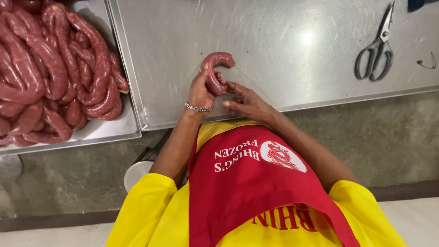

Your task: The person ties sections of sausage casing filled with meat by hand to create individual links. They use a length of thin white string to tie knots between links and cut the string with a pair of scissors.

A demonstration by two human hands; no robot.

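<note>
A short curved raw sausage (218, 59) lies on the steel table (292, 41) near its front edge. My left hand (201, 89), with a silver chain bracelet on the wrist, grips the sausage's lower part from the left. My right hand (244, 101) is against it from the right, its fingertips pinched at the sausage's end. A thin pale string (256, 84) runs from the sausage's tip down toward my right wrist. I wear a yellow shirt and a red apron (256, 183).
A steel tray (98, 130) at the left holds a heap of several long raw sausages (55, 68). Grey scissors (377, 48) lie at the table's far right, with a small bent wire (427, 62) beyond them. A round white lid (136, 174) sits below the table.
</note>
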